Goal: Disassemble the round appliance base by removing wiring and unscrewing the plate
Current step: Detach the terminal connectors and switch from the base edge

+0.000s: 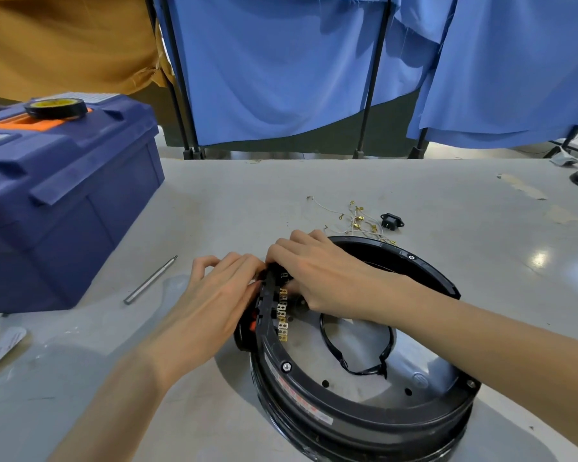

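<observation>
Steadies base [364, 415] at tabletop's front edge with left hand [214, 295], fingers curled on its rim; grips terminal block [282, 315] inside with right hand [324, 271], likely prying it free.

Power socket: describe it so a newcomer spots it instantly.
Find the round black base on the grey table. Beyond its far rim lies a tangle of pale wires with gold terminals. The socket sits at the tangle's right: the only small black block there.
</observation>
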{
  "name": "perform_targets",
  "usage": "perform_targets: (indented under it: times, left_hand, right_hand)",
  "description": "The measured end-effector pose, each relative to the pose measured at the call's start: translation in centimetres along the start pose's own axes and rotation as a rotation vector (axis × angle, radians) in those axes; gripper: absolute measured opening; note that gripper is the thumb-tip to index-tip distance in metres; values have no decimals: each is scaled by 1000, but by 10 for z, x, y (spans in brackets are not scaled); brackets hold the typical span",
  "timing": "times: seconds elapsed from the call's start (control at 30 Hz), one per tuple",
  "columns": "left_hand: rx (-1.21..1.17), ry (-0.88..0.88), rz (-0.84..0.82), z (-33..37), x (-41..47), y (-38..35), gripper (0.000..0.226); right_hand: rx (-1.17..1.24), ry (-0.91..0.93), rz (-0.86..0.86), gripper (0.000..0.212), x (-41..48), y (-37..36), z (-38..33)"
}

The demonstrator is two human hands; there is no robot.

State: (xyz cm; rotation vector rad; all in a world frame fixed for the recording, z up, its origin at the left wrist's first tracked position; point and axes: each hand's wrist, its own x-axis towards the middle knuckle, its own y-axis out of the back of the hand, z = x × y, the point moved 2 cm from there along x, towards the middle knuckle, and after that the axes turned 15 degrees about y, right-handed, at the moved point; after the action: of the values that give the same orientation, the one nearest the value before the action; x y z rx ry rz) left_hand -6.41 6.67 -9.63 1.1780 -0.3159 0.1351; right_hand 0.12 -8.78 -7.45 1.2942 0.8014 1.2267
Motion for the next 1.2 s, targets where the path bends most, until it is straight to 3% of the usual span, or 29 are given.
perform_targets:
  times: [0.17,0.43,0.7,0.83,0.93,1.2]
  left_hand:
    - [-26,8,-27,-4,2,1,19]
    - [-186,68,-29,-4,3,0,15]
    - [-201,67,13,-2,2,-1,14]
    - [-258,156,18,-7,6,-6,14]
    - [-285,176,-7,-8,5,-7,14]
    - [-230,87,23,0,4,-6,15]
  right_hand:
    - [-67,-16,-11,26,-1,-6,-2]
    - [398,-83,-9,33,1,5,8]
    - [194,-35,-27,33,1,0,4]
    - [505,-157,66,36,0,9,11]
    - [775,-236,222,21,-5,18,15]
    - [504,-142,127,10,-2,11,10]
